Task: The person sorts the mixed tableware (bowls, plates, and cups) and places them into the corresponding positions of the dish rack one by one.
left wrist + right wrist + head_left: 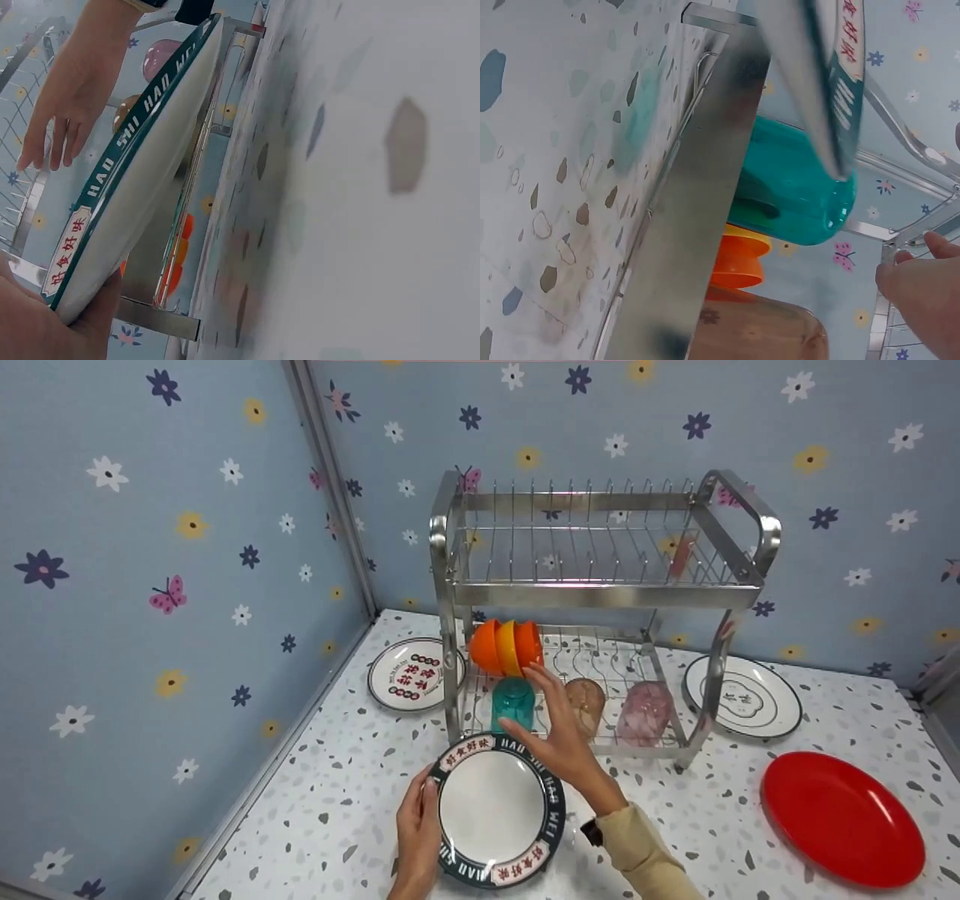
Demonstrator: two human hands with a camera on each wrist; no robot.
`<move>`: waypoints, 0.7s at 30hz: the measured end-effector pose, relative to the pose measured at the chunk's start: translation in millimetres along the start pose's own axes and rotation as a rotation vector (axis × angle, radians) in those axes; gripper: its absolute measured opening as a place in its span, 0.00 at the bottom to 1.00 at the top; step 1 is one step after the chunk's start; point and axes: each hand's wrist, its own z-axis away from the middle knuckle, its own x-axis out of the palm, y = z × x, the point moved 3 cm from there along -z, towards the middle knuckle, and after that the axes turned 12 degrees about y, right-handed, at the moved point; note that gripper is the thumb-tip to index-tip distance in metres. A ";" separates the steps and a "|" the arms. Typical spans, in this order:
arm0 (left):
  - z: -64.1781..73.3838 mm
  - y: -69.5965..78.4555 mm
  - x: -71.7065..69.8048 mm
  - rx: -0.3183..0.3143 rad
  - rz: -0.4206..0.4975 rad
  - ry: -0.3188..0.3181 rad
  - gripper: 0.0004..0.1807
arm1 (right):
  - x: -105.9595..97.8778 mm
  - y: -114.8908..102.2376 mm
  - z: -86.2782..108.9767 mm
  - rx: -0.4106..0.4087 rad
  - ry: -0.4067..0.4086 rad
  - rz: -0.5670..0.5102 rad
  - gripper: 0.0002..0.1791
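Note:
A white plate [491, 810] with a dark green lettered rim is tilted up in front of the rack. My left hand [418, 829] grips its left edge, thumb over the rim; the left wrist view shows that hand [45, 330] at the plate's lower end. My right hand [562, 742] is raised beyond the plate's upper right, fingers extended and holding nothing. Behind it stands a two-tier metal dish rack [600, 597]. On the lower tier are orange and yellow bowls [506, 649] on their sides, a teal cup [513, 709], a brown cup [586, 701] and a pink cup [646, 712].
Left of the rack lies a plate with red characters [409, 675]. A black-rimmed white plate [750, 697] sits behind the rack's right leg, and a red oval plate [844, 819] lies at the right. Flowered walls [187, 585] close off the speckled tabletop [322, 810] behind and left.

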 end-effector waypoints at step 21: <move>0.4 51.9 4.4 0.098 0.179 0.030 0.24 | -31.5 -35.3 28.5 -0.052 -0.147 -0.027 0.38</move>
